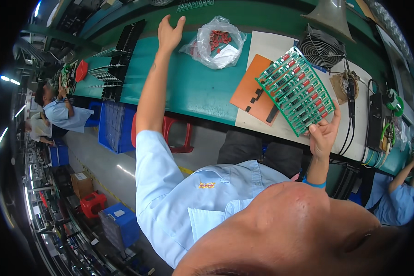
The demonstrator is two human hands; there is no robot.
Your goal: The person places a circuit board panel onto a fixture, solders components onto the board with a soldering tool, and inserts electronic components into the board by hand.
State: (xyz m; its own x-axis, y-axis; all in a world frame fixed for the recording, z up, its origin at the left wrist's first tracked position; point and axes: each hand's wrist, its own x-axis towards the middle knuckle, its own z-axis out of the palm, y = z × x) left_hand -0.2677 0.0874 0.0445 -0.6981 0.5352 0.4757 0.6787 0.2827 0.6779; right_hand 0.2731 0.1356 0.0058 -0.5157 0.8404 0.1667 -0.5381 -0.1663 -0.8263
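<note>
My right hand (325, 131) grips the lower right corner of a green circuit board panel (295, 92). The panel carries rows of small red and dark parts and is held tilted above the bench. My left hand (171, 34) reaches out to the far side of the bench, thumb and fingers apart, with nothing in it. Close to it on the right stands a clear plastic bag (204, 53), its mouth spread around small red parts (220, 38) and a white slip. Beyond both lies another green board panel (195, 5) on the far ledge.
An orange sheet (249, 89) with black pieces lies on a pale mat (258, 46). Behind the held panel are a black fan (320, 51) and cables. On the left, a black rack (124, 48) holds several boards. Co-workers (62, 110) sit at both sides.
</note>
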